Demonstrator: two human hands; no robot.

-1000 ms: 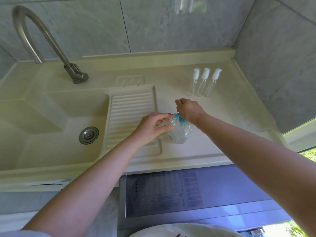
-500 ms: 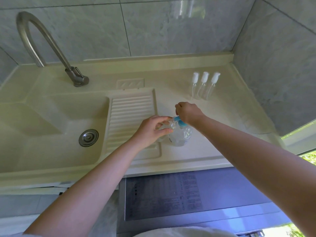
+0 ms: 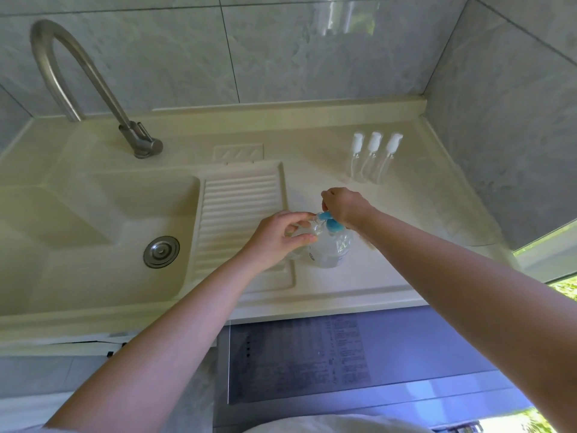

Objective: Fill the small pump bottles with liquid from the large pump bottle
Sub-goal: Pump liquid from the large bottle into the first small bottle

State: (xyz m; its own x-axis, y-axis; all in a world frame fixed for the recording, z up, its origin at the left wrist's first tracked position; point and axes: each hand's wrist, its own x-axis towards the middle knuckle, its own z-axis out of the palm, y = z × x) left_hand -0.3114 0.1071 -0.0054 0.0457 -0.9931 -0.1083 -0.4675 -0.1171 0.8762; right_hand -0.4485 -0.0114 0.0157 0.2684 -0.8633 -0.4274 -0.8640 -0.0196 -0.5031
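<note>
The large clear pump bottle [image 3: 332, 250] with a blue pump head [image 3: 333, 225] stands on the counter beside the ribbed drainboard. My right hand [image 3: 345, 206] rests on top of the pump head, fingers curled over it. My left hand [image 3: 278, 237] holds a small clear bottle [image 3: 304, 230] with its open mouth up against the blue nozzle. Three small pump bottles [image 3: 371, 157] with white caps stand in a row at the back right of the counter.
A cream sink basin [image 3: 93, 232] with a metal drain lies to the left, with a curved steel tap [image 3: 93, 82] behind it. The ribbed drainboard [image 3: 240, 201] sits between the basin and the bottles. Grey tiled walls close in the back and right.
Both hands stay at the large bottle; the small bottle remains at the nozzle. The view has shifted slightly downward.
</note>
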